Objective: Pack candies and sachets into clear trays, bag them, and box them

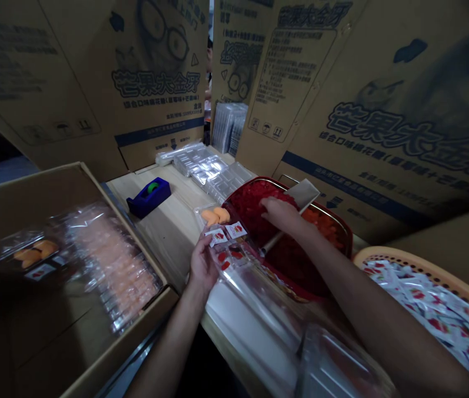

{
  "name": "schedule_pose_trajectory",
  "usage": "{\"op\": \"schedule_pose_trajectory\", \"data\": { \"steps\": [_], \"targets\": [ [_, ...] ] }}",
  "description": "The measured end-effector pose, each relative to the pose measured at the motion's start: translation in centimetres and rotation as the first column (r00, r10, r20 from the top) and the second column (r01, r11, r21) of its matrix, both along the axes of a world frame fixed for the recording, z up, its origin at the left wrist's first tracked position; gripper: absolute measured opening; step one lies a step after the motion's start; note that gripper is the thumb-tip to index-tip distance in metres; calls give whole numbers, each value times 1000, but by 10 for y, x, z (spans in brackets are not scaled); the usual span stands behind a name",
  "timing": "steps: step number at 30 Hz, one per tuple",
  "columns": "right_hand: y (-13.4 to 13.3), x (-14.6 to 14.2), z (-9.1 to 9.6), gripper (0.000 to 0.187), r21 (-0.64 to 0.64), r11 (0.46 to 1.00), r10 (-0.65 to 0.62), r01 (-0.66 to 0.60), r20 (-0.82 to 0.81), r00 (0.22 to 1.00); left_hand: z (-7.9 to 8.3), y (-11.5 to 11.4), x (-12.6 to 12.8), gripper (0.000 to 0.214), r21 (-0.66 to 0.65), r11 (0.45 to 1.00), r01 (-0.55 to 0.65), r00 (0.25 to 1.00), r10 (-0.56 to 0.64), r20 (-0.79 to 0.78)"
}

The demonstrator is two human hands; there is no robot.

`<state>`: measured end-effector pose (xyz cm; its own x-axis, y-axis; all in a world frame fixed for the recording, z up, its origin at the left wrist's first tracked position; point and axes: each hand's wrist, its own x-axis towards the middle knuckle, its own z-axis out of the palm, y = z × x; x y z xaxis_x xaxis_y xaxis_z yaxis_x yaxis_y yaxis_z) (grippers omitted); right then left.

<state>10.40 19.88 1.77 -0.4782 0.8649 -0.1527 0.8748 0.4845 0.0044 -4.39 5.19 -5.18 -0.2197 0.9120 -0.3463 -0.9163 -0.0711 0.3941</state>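
Note:
My left hand (203, 264) grips the near-left edge of a clear plastic tray (240, 258) with several compartments. In the tray lie orange candy pieces (215, 215) at the far end, two small white sachets (226, 232) in the middle and some red pieces (230, 256) nearer to me. Over a dark red basin (347, 243), my right hand (282, 214) is down at the heap of red candies (249, 202), its fingers curled. What lies between those fingertips is hidden. A white scoop (303, 193) rests in the basin beside that hand.
At left, a cardboard box (93, 185) holds a row of filled clear packs (112, 260). A blue tape dispenser (149, 197) stands on the table. Stacked clear trays (212, 168) lie behind. An orange basket (425, 271) of sachets is at right. Tall printed cartons (168, 127) wall the back.

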Motion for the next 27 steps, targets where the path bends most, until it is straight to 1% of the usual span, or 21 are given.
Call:
{"op": "schedule_pose_trajectory", "data": {
  "steps": [2, 4, 6, 9, 14, 17, 19, 21, 27],
  "targets": [
    [23, 9, -9, 34, -16, 995, -93, 95, 112, 989, -1, -1, 0, 45, -7, 1000, 0, 1000, 0, 1],
    [35, 13, -17, 38, -45, 992, -112, 120, 144, 983, -1, -1, 0, 46, -10, 1000, 5, 1000, -5, -1],
    [40, 12, -24, 36, -64, 991, -109, 120, 150, 983, -2, -2, -1, 46, -12, 1000, 6, 1000, -6, -10],
    [40, 11, -32, 30, -77, 989, -113, 123, 117, 987, -2, -3, -2, 46, -20, 1000, 8, 1000, -9, -18],
    [44, 19, -35, 23, -64, 987, -149, 147, -29, 988, 1, -6, -2, 45, -22, 1000, 1, 1000, -2, -21],
    [46, 25, -33, 22, -66, 981, -193, 185, -154, 969, 2, -8, -2, 44, -18, 1000, -1, 999, 1, -32],
    [45, 27, -31, 18, -87, 975, -222, 207, -240, 945, 2, -8, -2, 44, -11, 1000, -4, 999, 4, -38],
    [42, 28, -29, 13, -135, 966, -253, 220, -315, 915, 2, -8, -2, 44, -9, 1000, -7, 999, 7, -32],
    [26, 28, -18, 13, -285, 929, -353, 236, -490, 797, 2, -7, -3, 47, -16, 1000, 4, 1000, -5, -20]
  ]
}}
